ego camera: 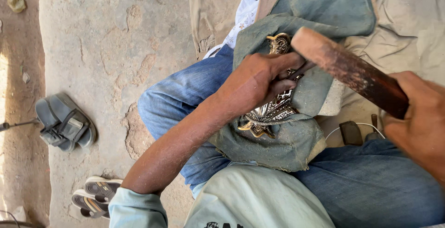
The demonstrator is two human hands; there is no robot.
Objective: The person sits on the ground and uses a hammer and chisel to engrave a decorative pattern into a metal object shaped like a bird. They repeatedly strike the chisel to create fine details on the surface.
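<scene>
Left hand (259, 82) pinches a thin punch against the ornate metal piece (271, 112), which lies under its fingers on the denim pad (287, 140). Right hand (419, 117) clenches the wooden mallet (347, 68) above. I'd keep strikes short and square, punch steady.

An open-air floor workshop: cracked concrete ground (106, 38) fills the upper left, sandals (65, 122) lie at the left edge, and worn cloth sheets (408, 28) cover the upper right.
</scene>
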